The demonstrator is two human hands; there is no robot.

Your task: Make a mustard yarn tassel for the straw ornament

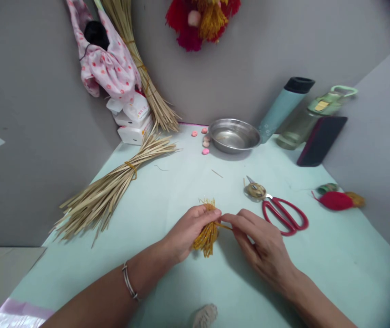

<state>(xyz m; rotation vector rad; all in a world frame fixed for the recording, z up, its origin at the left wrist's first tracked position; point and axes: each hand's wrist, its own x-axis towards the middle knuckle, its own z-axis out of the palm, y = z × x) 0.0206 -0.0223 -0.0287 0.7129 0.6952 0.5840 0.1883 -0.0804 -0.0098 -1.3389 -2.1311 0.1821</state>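
A bundle of golden-yellow yarn, shaped like a tassel (207, 240), hangs from my left hand (188, 230). That hand is closed round its upper part, with short yarn ends showing above the thumb. My right hand (263, 248) pinches a yellow strand (225, 226) that runs out from the tassel to the right. Thumb and index finger of the right hand come close to the left fingertips. Red-handled scissors (285, 216) lie just beyond my right hand, their blades partly under a small coil of straw-coloured fibre (255, 191).
Tied dry straw (116, 187) lies at left; another straw bundle (147, 82) leans on the wall. A steel bowl (235, 136) stands at the back beside pink beads (205, 151). Bottles (283, 107), a phone (321, 141) and red thread (336, 201) are at right.
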